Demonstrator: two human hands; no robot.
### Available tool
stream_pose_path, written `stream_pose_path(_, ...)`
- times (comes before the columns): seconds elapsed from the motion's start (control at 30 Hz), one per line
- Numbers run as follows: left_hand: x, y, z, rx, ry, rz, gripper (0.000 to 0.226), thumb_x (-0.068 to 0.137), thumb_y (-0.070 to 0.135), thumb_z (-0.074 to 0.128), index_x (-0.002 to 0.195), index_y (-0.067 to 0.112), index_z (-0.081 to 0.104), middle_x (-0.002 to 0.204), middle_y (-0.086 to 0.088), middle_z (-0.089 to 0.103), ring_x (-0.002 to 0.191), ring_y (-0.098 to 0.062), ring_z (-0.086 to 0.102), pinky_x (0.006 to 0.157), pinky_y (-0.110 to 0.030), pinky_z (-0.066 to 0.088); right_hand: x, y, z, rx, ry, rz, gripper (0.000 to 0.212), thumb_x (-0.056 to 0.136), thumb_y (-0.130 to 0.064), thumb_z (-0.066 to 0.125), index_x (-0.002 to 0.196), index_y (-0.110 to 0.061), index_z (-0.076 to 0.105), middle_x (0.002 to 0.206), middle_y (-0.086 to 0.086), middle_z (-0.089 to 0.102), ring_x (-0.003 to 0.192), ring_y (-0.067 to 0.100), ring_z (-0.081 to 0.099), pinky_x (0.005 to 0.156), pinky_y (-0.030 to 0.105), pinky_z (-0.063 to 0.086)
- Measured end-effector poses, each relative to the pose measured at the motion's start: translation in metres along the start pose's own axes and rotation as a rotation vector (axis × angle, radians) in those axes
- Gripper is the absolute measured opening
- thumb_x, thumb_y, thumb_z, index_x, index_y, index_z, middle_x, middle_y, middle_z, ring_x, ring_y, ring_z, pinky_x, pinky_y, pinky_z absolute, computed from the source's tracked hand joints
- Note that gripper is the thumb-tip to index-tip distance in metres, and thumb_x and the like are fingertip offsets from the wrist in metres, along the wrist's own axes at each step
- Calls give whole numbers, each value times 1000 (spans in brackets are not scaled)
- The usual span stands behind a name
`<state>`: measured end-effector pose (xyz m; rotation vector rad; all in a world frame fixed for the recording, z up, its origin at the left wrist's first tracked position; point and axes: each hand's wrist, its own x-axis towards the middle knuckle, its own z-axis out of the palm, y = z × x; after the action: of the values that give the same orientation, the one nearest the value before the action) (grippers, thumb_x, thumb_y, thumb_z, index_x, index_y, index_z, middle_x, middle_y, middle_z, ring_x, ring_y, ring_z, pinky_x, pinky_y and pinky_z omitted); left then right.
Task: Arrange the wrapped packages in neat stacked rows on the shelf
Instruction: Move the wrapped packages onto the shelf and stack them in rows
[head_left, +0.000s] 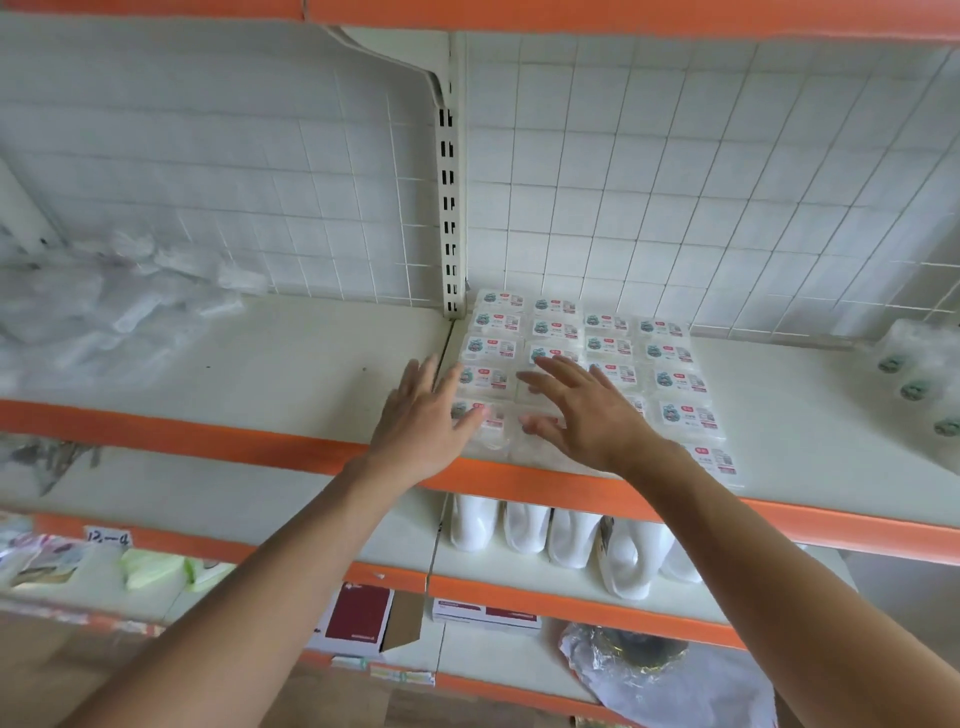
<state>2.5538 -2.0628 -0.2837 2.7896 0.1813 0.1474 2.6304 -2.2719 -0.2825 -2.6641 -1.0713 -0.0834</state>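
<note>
Two bare forearms reach up from the bottom edge. Below them, on a low shelf, lie a dark red box (358, 613) and a crumpled plastic bag (670, 680). One shelf higher stands a row of white bottles (545, 535).

The left hand (423, 415) and the right hand (587, 410) are both open, fingers straight and spread, palms down, holding nothing. They hover side by side over the front of the wrapped packages (680, 384). The left thumb lies at the front-left package, and whether it presses there cannot be told.

The packages lie flat in four close columns on the cream shelf (291, 364) with the orange front edge (208, 441). They run from that edge back to the wire grid back panel (675, 182), just right of the slotted upright post (449, 208).

Loose clear plastic wrap (104, 312) is heaped at the far left of this shelf. Wrapped white rolls (919, 384) sit at its far right.
</note>
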Motion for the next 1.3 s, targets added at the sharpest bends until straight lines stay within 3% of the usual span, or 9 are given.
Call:
stream_pose_path(0.27, 16, -63, -32, 55, 21, -74, 70, 97, 59, 31, 154, 23, 13, 162, -7, 1, 149, -28, -3, 119, -47, 12, 64, -49, 8, -64, -38, -55, 63, 96, -58, 33, 152, -32, 21, 161, -1, 14, 149, 18, 7, 119, 51, 9)
stream_pose_path(0.4, 27, -125, -55, 121, 36, -81, 71, 97, 59, 29, 154, 22, 10, 162, -7, -2, 149, -27, -6, 119, -48, 10, 114, -95, 25, -93, -7, -64, 65, 95, -59, 35, 152, -31, 21, 161, 0, 16, 149, 19, 8, 119, 51, 10)
stream_pose_path(0.53, 36, -199, -84, 166, 12, -103, 71, 98, 59, 25, 155, 22, 5, 162, -8, -6, 149, -27, -9, 119, -48, 9, 167, -153, 52, -104, -19, -72, 76, 88, -72, 24, 152, -31, 19, 161, 1, 16, 149, 22, 10, 118, 53, 13)
stream_pose_path(0.63, 40, -249, -103, 179, -9, -103, 71, 99, 58, 24, 155, 20, 4, 162, -9, -7, 149, -27, -10, 120, -48, 8, 208, -196, 70, -88, -30, -58, 70, 94, -62, 34, 153, -31, 15, 162, -1, 11, 149, 19, 6, 119, 50, 10)
stream_pose_path(0.83, 43, -329, -129, 229, -27, -104, 67, 101, 51, 28, 154, 15, 8, 162, -12, -4, 149, -28, -9, 120, -47, 9, 265, -263, 105, -63, -86, -36, 69, 96, -58, 34, 154, -28, 12, 162, -1, 9, 148, 19, 8, 118, 49, 12)
stream_pose_path(0.97, 43, -363, -134, 241, -23, -106, 63, 101, 46, 31, 152, 12, 16, 161, -13, 5, 148, -29, 0, 119, -44, 15, 292, -288, 126, -18, -120, -20, 69, 97, -57, 35, 154, -26, 12, 162, -1, 9, 148, 18, 10, 118, 49, 16)
stream_pose_path(1.1, 37, -379, -131, 198, -80, -64, 57, 102, 40, 35, 148, 8, 26, 148, -13, 34, 139, -27, 28, 110, -38, 29, 319, -302, 142, -1, -183, -51, 69, 97, -54, 38, 154, -24, 13, 161, 0, 11, 147, 19, 13, 116, 48, 24)
stream_pose_path(1.2, 30, -389, -125, 170, -105, -20, 55, 101, 38, 38, 146, 8, 31, 151, -11, 31, 135, -29, 33, 109, -38, 31, 334, -315, 148, -2, -214, -111, 64, 99, -47, 40, 154, -26, 15, 162, -2, 12, 147, 19, 14, 117, 43, 24)
stream_pose_path(1.3, 25, -396, -123, 69, -96, 46, 51, 99, 35, 44, 143, 12, 36, 153, -6, 27, 135, -26, 34, 106, -36, 34, 341, -326, 155, -5, -233, -193, 56, 101, -22, 39, 153, -29, 19, 161, -4, 14, 147, 18, 15, 117, 42, 24)
